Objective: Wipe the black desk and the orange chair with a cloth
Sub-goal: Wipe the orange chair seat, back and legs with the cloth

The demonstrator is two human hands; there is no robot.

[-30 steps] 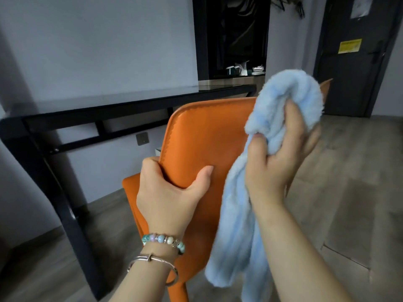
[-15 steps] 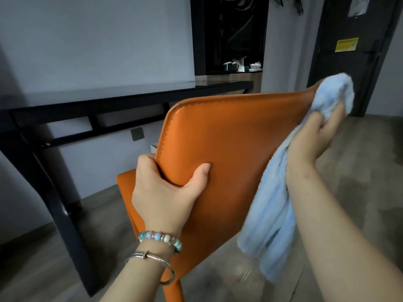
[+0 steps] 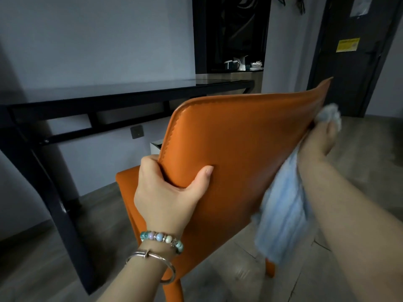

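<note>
At chair edge, left hand gripping

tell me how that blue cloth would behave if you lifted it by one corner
Probably floppy: the blue cloth hangs in loose folds below the right hand. Likely light, since a one-handed grip carries it. Its fluffy pile suggests it would drag on the orange chair rather than slip.

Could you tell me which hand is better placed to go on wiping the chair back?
Right hand: it holds the cloth at the chair back's edge; left hand grips the other edge.
</note>
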